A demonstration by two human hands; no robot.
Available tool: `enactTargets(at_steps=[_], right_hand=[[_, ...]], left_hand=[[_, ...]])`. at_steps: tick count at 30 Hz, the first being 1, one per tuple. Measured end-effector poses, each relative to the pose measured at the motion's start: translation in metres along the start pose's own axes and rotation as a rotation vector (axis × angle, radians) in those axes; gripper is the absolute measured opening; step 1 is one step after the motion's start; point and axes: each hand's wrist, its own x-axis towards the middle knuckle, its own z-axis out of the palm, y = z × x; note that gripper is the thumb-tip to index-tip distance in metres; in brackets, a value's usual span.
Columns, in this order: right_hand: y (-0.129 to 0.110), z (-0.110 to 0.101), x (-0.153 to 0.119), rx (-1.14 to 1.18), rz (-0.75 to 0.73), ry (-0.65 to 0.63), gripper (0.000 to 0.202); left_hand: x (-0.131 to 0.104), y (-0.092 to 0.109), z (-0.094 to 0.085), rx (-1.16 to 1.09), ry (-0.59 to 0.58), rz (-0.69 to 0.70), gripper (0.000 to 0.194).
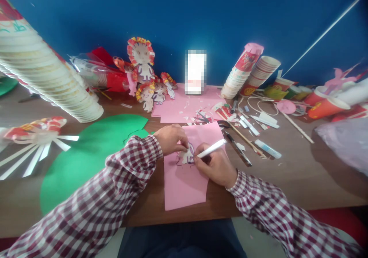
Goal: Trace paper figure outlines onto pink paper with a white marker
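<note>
A sheet of pink paper (185, 193) lies at the table's front middle. On it rests a small white paper cutout (186, 157), with dark pen lines drawn around its lower edge. My left hand (174, 139) is closed, its fingertips pinned on the cutout's top left. A white marker pen (212, 148) is gripped in my right hand (217, 164), just right of the cutout. The pen's tip is hidden behind my fingers. Green paper (94, 154) lies under my left forearm.
Tall paper cup stacks (57, 70) stand at left and back right. Paper lion figures (140, 56) lean against the blue wall, near a blurred bright screen (196, 72). Scissors (202, 117), paper scraps, a black pen (238, 149) and a glue tube (268, 148) lie around the sheet.
</note>
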Motion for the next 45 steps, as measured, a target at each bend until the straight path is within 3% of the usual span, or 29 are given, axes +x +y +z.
enactTargets(at_steps=[9, 19, 25, 33, 36, 42, 44, 45], right_hand=[[0.002, -0.005, 0.002, 0.105, 0.041, 0.061, 0.006], [0.003, -0.003, 0.0, 0.091, 0.032, 0.021, 0.003], [0.006, -0.005, 0.0, 0.172, 0.065, 0.061, 0.012], [0.001, 0.001, -0.006, 0.131, 0.026, 0.089, 0.011], [-0.002, 0.001, -0.006, 0.133, 0.008, 0.194, 0.01], [-0.01, -0.022, -0.004, 0.296, -0.093, 0.662, 0.008], [-0.012, -0.027, -0.004, 0.306, -0.11, 0.694, 0.007], [-0.012, -0.027, -0.004, 0.282, -0.1, 0.639, 0.007]], left_hand=[[0.0, 0.001, 0.0, -0.005, -0.006, -0.014, 0.006], [0.0, -0.001, 0.001, -0.002, -0.002, 0.001, 0.006], [-0.001, -0.001, 0.003, -0.008, 0.03, -0.005, 0.005], [-0.003, 0.001, 0.003, -0.004, 0.029, -0.014, 0.005], [-0.003, 0.0, 0.004, -0.007, 0.035, -0.008, 0.005], [-0.003, -0.001, 0.004, -0.023, 0.029, -0.009, 0.005], [-0.002, -0.001, 0.003, -0.023, 0.028, -0.003, 0.005], [-0.002, -0.001, 0.003, -0.021, 0.029, -0.003, 0.005]])
